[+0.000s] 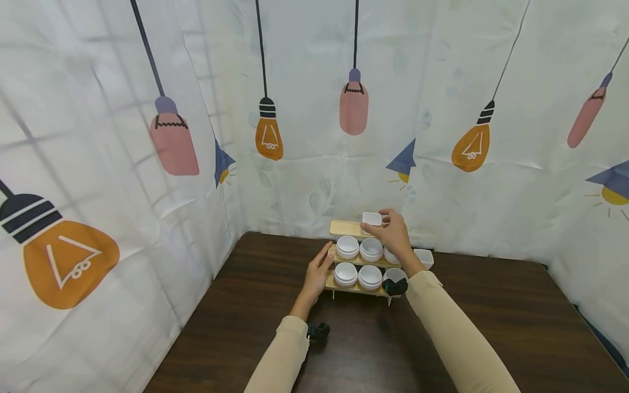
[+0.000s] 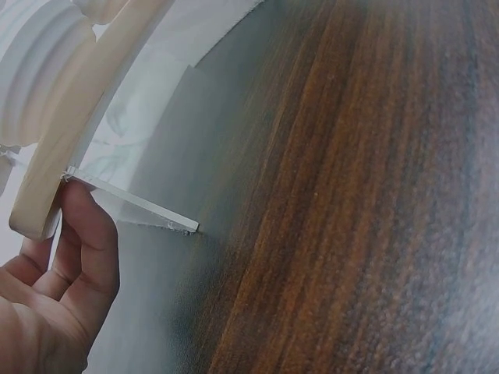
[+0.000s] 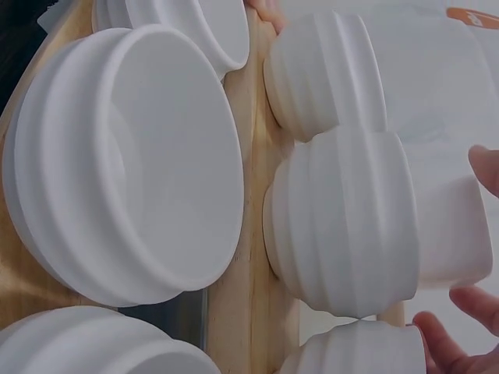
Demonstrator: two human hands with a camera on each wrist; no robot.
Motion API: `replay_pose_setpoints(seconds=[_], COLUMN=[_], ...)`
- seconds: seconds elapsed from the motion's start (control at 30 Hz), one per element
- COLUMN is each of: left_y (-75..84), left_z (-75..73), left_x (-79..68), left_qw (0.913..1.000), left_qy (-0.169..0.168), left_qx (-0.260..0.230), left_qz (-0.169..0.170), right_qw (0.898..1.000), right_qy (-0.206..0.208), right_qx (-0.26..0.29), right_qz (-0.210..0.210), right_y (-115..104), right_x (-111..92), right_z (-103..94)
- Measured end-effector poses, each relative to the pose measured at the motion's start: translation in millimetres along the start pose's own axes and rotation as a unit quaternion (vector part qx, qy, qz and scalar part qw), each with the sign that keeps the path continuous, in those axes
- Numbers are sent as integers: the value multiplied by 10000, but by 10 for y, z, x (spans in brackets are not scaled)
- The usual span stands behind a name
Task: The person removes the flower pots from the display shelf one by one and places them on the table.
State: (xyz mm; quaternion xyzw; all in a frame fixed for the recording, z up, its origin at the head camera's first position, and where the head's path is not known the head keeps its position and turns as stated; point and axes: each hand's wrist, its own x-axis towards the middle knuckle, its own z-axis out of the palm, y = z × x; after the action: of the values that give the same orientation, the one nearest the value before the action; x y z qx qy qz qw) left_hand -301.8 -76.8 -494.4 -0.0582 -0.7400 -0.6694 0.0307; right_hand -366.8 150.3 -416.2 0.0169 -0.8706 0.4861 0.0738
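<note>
Dark table (image 1: 501, 300); square pot (image 1: 372, 219) pinched in right hand (image 1: 395, 234)

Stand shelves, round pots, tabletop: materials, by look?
Shelves: pale wood or bamboo, smooth; light tan with faint grain.
Round pots: glazed ceramic or plastic, can't tell which; uniformly white, smooth, soft sheen.
Tabletop: wood or wood-look laminate; dark brown streaked grain, semi-gloss, pale glare in one corner of the left wrist view.

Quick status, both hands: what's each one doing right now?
Left hand: holding the left side of the tiered wooden stand.
Right hand: holding a square white pot at the top tier.
</note>
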Motion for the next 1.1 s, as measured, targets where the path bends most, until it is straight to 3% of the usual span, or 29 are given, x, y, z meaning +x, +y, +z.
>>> replay_pose_setpoints(seconds=[1.03, 1.1], left_y=[-4, -112], left_z=[-8, 5], left_x=[-13, 39], left_qw=[10000, 10000], left_qy=[-42, 5], left_qx=[-88, -74], left_qz=[-2, -1], right_qw=[9989, 9989], right_qy=[317, 311], right_qx=[-334, -337], right_qz=[29, 24], right_y=[-54, -54], right_x=[-32, -37], right_z=[80, 79])
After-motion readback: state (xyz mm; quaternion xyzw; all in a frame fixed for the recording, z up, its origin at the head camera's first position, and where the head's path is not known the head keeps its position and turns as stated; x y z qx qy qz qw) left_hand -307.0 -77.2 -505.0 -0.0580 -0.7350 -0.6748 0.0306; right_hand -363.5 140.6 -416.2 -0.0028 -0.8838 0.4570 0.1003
